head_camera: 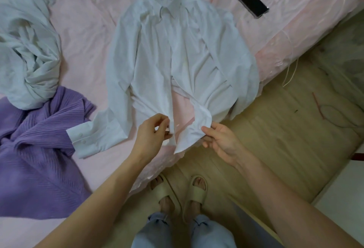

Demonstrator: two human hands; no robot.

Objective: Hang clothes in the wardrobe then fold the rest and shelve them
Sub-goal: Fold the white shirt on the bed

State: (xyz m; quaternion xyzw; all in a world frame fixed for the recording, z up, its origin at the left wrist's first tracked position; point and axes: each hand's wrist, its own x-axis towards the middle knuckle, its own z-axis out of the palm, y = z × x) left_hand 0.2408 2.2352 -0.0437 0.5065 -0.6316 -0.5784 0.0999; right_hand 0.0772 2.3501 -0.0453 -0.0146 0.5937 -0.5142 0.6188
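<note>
Pinching the two front hems of a white dress shirt (177, 56), the left hand (151, 135) holds the left placket edge and the right hand (220, 141) grasps the other panel's bottom corner. It lies collar-up, unbuttoned, on the pink bed sheet (82, 30) at twelve o'clock, so folding looks barely begun (no crease made yet, I judge). A purple ribbed knit (37, 149) at nine o'clock and a crumpled pale green garment (25, 50) at ten o'clock wait unfolded. Farther off, at one o'clock, lies a black phone (251, 1). No wardrobe shows.
</note>
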